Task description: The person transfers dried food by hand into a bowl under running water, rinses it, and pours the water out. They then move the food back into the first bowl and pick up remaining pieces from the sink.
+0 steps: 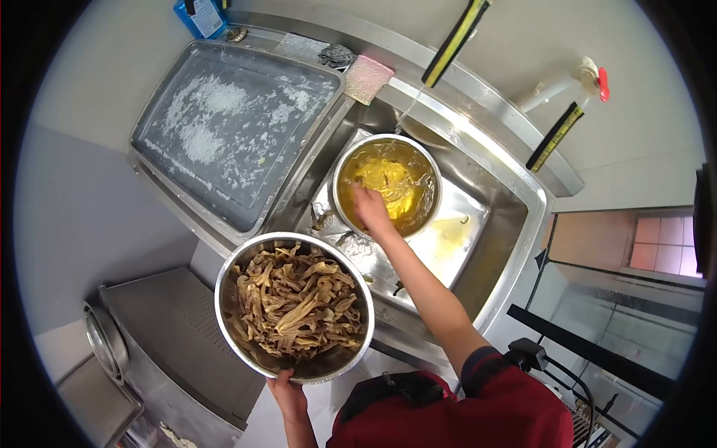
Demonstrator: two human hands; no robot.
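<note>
Holding the bowl (294, 306) of brown strips (296, 302) by its near rim, our left hand (287, 390) keeps a closed grip. Our right hand (368, 207) dips into the pot (386, 185) of yellow water in the sink (502, 224); we cannot tell its grip.

The near bowl (294, 308) is shiny metal; the strips (299, 299) in it look brown, limp and matt. The far bowl (386, 187) is polished metal too, holding glossy yellow liquid. The sink (478, 246) is brushed steel, wet and reflective. The tray (231, 127) is dull grey metal, flecked with white foam. The sponge (367, 78) looks pink and rough. The tap handle (603, 84) is red plastic.
</note>
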